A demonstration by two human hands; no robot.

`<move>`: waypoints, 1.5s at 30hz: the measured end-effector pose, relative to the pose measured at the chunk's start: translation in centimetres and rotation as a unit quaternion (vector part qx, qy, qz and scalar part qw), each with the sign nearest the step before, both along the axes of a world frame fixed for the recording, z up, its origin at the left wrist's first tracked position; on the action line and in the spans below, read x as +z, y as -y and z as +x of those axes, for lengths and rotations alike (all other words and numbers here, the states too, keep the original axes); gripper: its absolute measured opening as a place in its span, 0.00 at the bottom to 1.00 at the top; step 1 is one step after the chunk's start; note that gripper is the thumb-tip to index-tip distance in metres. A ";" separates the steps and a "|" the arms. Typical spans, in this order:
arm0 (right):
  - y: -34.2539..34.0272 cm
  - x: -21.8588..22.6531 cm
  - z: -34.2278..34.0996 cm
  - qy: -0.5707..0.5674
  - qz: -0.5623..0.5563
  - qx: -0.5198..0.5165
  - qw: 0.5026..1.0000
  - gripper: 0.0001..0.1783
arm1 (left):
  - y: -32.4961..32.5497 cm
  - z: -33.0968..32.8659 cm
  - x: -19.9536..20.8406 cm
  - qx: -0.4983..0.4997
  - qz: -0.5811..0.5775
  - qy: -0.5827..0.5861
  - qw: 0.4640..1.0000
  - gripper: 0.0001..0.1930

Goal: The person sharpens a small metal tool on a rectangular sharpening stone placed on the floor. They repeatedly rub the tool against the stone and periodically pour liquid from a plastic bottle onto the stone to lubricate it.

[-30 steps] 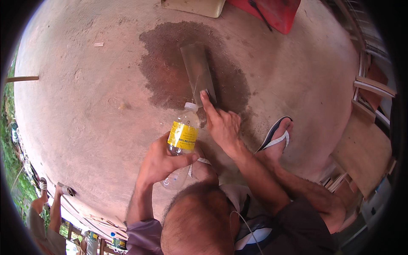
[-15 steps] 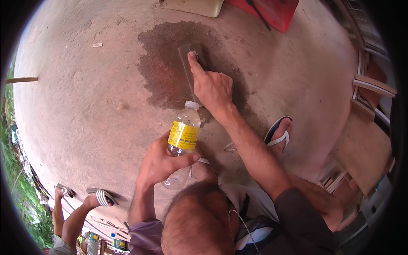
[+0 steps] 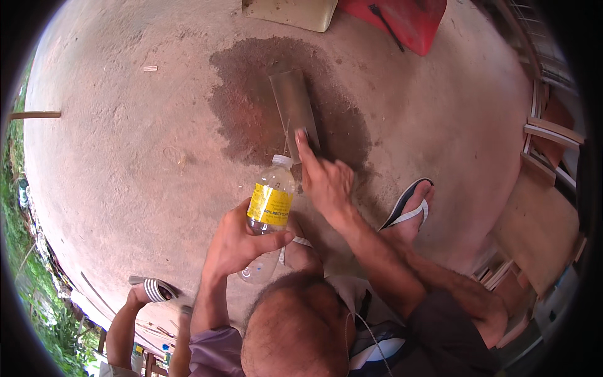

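Left hand [image 3: 233,242] wrapped around a clear plastic bottle [image 3: 269,210] with a yellow label and white cap — fingers closed on the lower half, thumb across the front, bottle tilted with its cap toward 12 o'clock. Low in the frame, near centre, just at 6 o'clock of the wet patch [image 3: 276,100] on the concrete floor [image 3: 125,157].

At 1 o'clock of the bottle: flat grey stone slab [image 3: 294,110], long and narrow, lying inside the dark wet patch.

Right hand [image 3: 323,179] just beside the bottle at 3 o'clock, mostly open, holding nothing, fingers stretched forward with fingertips [image 3: 303,139] pressed on the near end of the slab.

Further right, at 4 o'clock of that hand — a bare foot in a dark sandal [image 3: 408,204] with white straps.

Along the top edge, at 12 o'clock: pale board [image 3: 292,12], then a red sheet [image 3: 402,19]. At far right, stacked wooden pieces [image 3: 546,188].
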State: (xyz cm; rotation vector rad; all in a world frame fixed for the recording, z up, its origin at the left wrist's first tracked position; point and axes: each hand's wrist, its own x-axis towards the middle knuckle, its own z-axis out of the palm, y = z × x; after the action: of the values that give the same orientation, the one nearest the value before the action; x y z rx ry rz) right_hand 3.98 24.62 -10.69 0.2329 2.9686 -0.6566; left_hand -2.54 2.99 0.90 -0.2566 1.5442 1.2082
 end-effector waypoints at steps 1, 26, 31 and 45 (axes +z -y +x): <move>0.1 -0.1 0.6 0.004 -0.008 0.003 1.000 0.34 | 0.3 0.1 -0.4 0.012 0.004 0.001 1.000 0.38; 0.0 -0.3 0.0 0.002 -0.013 -0.032 0.999 0.36 | -0.6 0.2 -0.7 0.038 0.039 0.012 0.998 0.35; -1.0 -1.2 -7.6 -0.010 0.020 -0.041 0.999 0.38 | -0.9 0.2 -0.1 0.008 0.034 0.013 0.999 0.35; 0.9 -0.2 0.5 -0.015 -0.020 -0.037 0.999 0.35 | 0.8 0.4 -0.6 0.025 0.027 0.019 0.999 0.33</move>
State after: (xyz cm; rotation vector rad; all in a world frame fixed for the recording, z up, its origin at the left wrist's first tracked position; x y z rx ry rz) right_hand 4.45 23.73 -10.93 0.3326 2.9848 -0.7333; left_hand -2.11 2.22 0.29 -0.2819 1.4784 1.2748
